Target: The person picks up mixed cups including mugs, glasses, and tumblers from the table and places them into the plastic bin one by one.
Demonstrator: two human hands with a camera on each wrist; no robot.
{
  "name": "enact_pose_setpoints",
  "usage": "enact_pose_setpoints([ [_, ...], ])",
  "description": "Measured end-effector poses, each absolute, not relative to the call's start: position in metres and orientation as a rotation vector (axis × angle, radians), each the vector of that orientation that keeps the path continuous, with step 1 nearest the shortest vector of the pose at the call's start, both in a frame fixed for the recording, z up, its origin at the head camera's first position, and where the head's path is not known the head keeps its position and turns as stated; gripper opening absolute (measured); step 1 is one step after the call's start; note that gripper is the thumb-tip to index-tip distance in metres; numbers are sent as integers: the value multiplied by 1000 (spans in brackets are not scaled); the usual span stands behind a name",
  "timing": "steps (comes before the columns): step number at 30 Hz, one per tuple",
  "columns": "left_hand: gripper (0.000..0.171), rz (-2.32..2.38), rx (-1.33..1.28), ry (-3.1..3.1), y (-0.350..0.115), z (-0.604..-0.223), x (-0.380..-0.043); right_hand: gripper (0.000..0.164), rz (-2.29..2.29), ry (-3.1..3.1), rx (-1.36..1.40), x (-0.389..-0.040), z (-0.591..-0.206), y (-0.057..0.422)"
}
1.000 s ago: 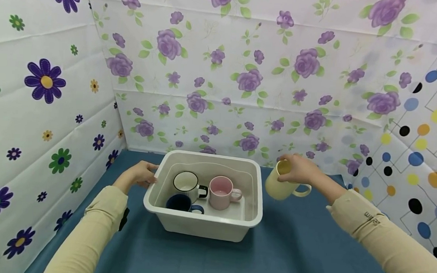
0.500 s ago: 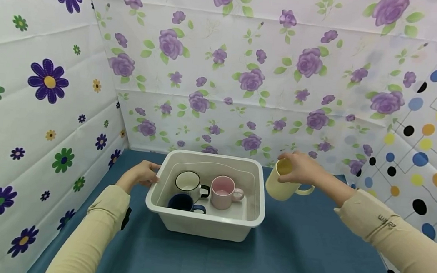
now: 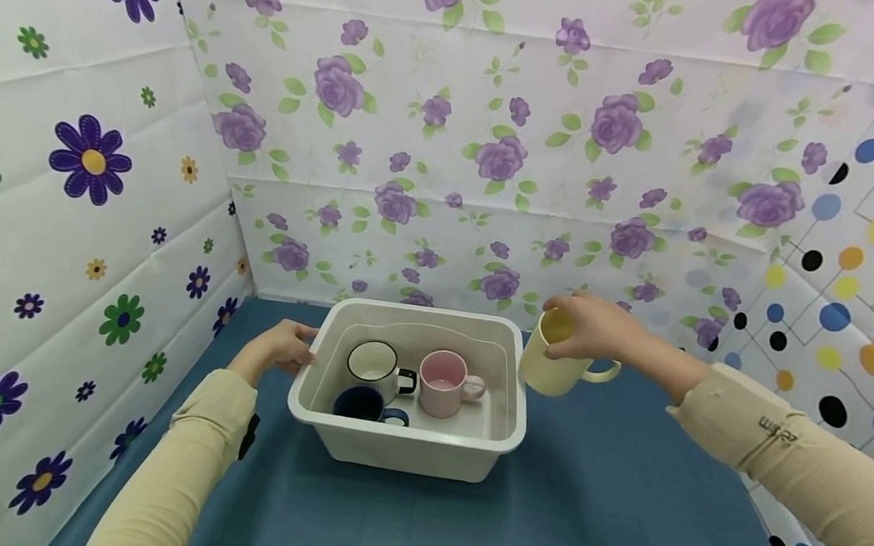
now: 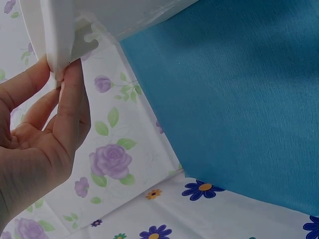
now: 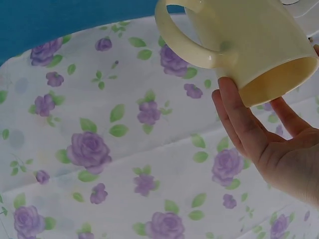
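Note:
A pale yellow mug (image 3: 548,368) hangs tilted just off the right side of a white plastic tub (image 3: 403,455). My right hand (image 3: 597,328) grips it by the rim, and its handle points right. In the right wrist view the thumb and fingers pinch the mug (image 5: 249,40) at its open end. At the tub's left rim, my left hand (image 3: 279,348) pinches the edge; the left wrist view shows thumb and fingers of the hand (image 4: 47,117) on either side of it. Inside the tub stand a white mug with black rim (image 3: 373,368), a pink mug (image 3: 441,390) and a dark blue mug (image 3: 358,403).
A blue cloth (image 3: 619,485) covers the table under the tub. Behind it rises a purple-flowered sheet (image 3: 428,172). Patterned sheets also close off the left side (image 3: 69,267) and the right side (image 3: 839,331).
My right hand has lifted slightly and moved left with the yellow mug, bringing it nearer the tub's right rim. The left hand keeps its hold on the tub.

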State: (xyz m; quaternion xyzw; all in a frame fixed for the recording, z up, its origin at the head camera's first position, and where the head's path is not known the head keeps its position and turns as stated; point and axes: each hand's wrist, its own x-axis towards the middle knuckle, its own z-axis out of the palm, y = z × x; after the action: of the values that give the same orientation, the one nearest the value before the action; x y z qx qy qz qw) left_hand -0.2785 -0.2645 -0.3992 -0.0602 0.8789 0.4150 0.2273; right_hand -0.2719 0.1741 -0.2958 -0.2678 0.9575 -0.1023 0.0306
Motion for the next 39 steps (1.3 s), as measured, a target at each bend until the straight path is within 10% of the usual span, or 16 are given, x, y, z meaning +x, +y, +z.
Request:
enact_pose_setpoints([
  [39, 62, 1152, -192, 2427, -264, -399, -279, 61, -190, 2765, -931, -264, -298, 87],
])
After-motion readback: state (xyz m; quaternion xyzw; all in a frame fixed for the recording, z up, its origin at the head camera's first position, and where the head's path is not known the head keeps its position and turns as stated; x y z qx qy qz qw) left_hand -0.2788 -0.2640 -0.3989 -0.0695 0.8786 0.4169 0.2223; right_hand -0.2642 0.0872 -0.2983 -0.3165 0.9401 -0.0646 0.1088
